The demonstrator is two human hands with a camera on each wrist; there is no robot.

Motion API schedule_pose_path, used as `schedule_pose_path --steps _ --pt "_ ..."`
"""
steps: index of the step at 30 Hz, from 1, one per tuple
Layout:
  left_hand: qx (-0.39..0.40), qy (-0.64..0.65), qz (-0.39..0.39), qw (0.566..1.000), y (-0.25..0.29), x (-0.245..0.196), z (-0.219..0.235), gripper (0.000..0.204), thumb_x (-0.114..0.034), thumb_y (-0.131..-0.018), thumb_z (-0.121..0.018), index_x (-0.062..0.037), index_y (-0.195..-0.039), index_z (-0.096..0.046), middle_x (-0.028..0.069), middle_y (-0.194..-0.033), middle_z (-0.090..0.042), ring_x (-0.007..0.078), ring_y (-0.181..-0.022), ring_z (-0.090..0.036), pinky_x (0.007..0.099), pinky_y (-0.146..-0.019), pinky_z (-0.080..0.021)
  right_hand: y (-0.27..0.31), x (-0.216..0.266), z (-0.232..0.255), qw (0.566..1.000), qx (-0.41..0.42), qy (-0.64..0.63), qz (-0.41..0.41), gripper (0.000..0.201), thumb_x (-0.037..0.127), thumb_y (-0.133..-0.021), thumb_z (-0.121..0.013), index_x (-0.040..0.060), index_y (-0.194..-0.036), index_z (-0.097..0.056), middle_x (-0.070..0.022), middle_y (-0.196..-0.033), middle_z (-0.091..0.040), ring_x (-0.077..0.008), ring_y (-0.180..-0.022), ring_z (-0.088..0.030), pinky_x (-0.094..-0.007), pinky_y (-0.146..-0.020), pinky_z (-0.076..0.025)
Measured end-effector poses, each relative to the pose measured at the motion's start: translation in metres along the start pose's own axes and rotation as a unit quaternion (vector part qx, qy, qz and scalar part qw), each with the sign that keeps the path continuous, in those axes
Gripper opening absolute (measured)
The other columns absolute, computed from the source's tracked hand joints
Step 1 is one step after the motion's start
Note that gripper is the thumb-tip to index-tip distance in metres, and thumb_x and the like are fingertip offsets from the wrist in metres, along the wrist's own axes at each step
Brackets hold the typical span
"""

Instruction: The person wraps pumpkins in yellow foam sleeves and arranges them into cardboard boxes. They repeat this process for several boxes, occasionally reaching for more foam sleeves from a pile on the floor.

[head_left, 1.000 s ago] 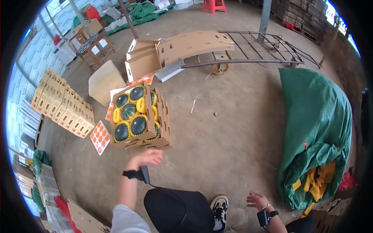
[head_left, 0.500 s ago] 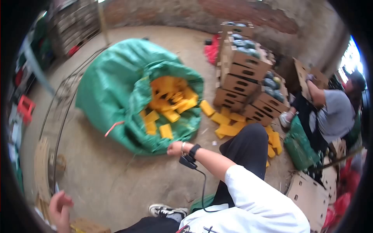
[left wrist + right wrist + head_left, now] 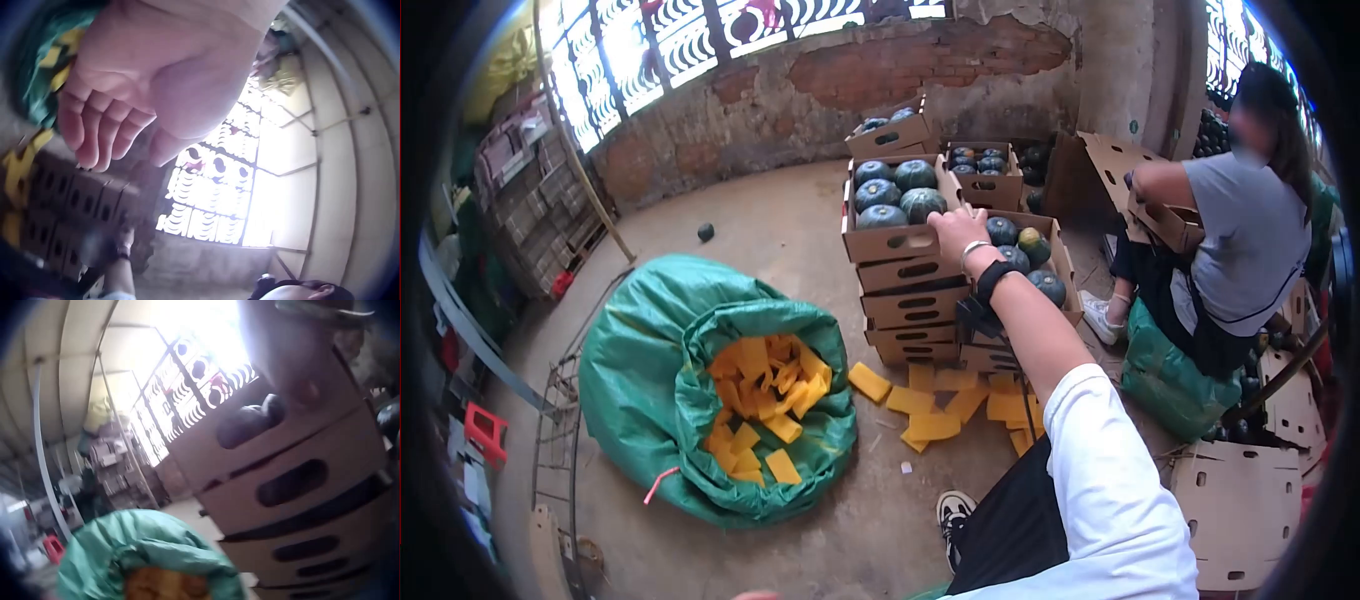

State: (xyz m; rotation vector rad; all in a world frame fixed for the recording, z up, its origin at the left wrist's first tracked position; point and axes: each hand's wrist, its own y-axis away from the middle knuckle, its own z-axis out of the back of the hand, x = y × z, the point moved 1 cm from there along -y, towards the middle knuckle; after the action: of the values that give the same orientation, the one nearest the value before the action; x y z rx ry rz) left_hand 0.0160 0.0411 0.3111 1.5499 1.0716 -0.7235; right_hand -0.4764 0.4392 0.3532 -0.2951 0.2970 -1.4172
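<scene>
The person wears a white top with a loose short sleeve (image 3: 1105, 470), black trousers (image 3: 1015, 530) and a black-and-white shoe (image 3: 952, 515). Behind the right grip (image 3: 956, 238), a slim silvery bangle (image 3: 974, 249) circles the wrist; next comes a black strap (image 3: 994, 280) carrying a dark, boxy unit (image 3: 975, 318) with a thin dark cable (image 3: 1029, 400).

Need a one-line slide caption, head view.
Right hand at the corner of a stacked box of squash, an open green sack of yellow pieces nearby.
</scene>
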Motion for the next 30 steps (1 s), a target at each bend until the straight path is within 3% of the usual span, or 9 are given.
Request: schedule_pose_path --steps 5,10,12,16,17,19,22,24,30 --pt "0.204 0.060 0.039 0.976 -0.162 0.027 -0.101 0.034 -0.019 -0.091 -0.055 -0.0022 -0.121 -0.050 0.0116 -0.101 -0.060 0.0197 -0.085 -0.060 0.0332 -0.075 -0.049 0.022 0.037 0.008 0.980 -0.104 0.038 0.164 0.006 0.016 -0.078 -0.054 0.0142 -0.079 -0.059 -0.0060 -0.076 -0.067 -0.0206 -0.076 -0.067 -0.0418 -0.084 -0.037" --pt "0.027 0.210 -0.076 0.974 -0.291 -0.005 -0.176 0.057 -0.051 -0.092 -0.045 -0.0045 -0.125 -0.042 0.0138 -0.115 -0.055 0.0273 -0.103 -0.054 0.0393 -0.088 -0.046 0.120 0.122 0.046 0.957 -0.147 -0.065 0.243 0.007 0.016 -0.075 -0.056 0.0104 -0.076 -0.058 -0.0043 -0.070 -0.063 -0.0209 -0.070 -0.062 -0.0326 -0.060 -0.046" --pt "0.185 0.358 -0.106 0.909 -0.300 -0.036 -0.197 0.047 -0.042 -0.089 -0.056 -0.0096 -0.121 -0.043 0.0086 -0.100 -0.057 0.0197 -0.097 -0.055 0.0390 -0.085 -0.047 0.163 0.141 0.047 0.949 -0.161 -0.113 0.245 0.009 0.016 -0.067 -0.059 0.0094 -0.071 -0.054 -0.0054 -0.066 -0.060 -0.0204 -0.066 -0.061 -0.0313 -0.057 -0.047" --pt "0.060 0.275 -0.159 0.946 -0.307 -0.006 -0.179 0.029 -0.021 -0.082 -0.051 -0.0006 -0.102 -0.054 0.0127 -0.095 -0.062 0.0227 -0.083 -0.062 0.0388 -0.075 -0.052 0.183 0.110 0.064 0.854 0.003 -0.425 0.301 0.010 0.011 -0.072 -0.060 0.0035 -0.078 -0.063 -0.0088 -0.071 -0.065 -0.0260 -0.069 -0.063 -0.0330 -0.067 -0.051" --pt "0.035 0.290 -0.143 0.946 -0.297 -0.005 -0.175 0.028 -0.015 -0.077 -0.049 0.0013 -0.099 -0.054 0.0140 -0.096 -0.062 0.0254 -0.087 -0.062 0.0395 -0.080 -0.051 0.178 0.092 0.078 0.789 -0.071 -0.585 0.176 0.010 0.011 -0.073 -0.058 0.0050 -0.075 -0.066 -0.0116 -0.077 -0.065 -0.0318 -0.073 -0.062 -0.0370 -0.070 -0.050" --pt "0.007 0.332 -0.100 0.938 -0.268 0.000 -0.167 0.031 -0.007 -0.066 -0.044 0.0052 -0.093 -0.055 0.0169 -0.098 -0.061 0.0319 -0.097 -0.060 0.0415 -0.090 -0.048 0.151 0.040 0.085 0.843 -0.283 -0.453 0.068 0.016 0.017 -0.076 -0.059 0.0032 -0.082 -0.066 -0.0145 -0.093 -0.065 -0.0322 -0.087 -0.059 -0.0414 -0.079 -0.047" --pt "-0.031 0.301 -0.127 0.945 -0.269 0.046 -0.113 0.029 -0.013 -0.066 -0.047 0.0004 -0.090 -0.056 0.0135 -0.093 -0.063 0.0304 -0.092 -0.061 0.0409 -0.086 -0.048 0.134 -0.008 -0.015 0.945 -0.089 -0.304 -0.086 0.028 0.027 -0.077 -0.058 0.0016 -0.086 -0.067 -0.0184 -0.100 -0.064 -0.0367 -0.095 -0.059 -0.0449 -0.083 -0.045" --pt "-0.045 0.290 -0.100 0.951 -0.243 0.052 -0.095 0.015 -0.009 -0.066 -0.050 -0.0060 -0.080 -0.053 0.0058 -0.078 -0.056 0.0223 -0.074 -0.058 0.0324 -0.075 -0.047 0.142 -0.008 -0.011 0.938 0.139 -0.318 -0.022 0.028 0.024 -0.075 -0.059 -0.0030 -0.081 -0.067 -0.0232 -0.091 -0.064 -0.0401 -0.089 -0.061 -0.0457 -0.082 -0.047" --pt "-0.128 0.272 -0.094 0.949 -0.174 0.160 -0.023 0.057 -0.007 -0.066 -0.046 -0.0054 -0.122 -0.044 0.0099 -0.102 -0.055 0.0242 -0.088 -0.057 0.0360 -0.081 -0.048 0.220 0.059 -0.085 0.938 0.256 -0.131 0.193 0.017 0.009 -0.068 -0.055 -0.0012 -0.074 -0.068 -0.0232 -0.078 -0.064 -0.0380 -0.077 -0.064 -0.0414 -0.070 -0.052"
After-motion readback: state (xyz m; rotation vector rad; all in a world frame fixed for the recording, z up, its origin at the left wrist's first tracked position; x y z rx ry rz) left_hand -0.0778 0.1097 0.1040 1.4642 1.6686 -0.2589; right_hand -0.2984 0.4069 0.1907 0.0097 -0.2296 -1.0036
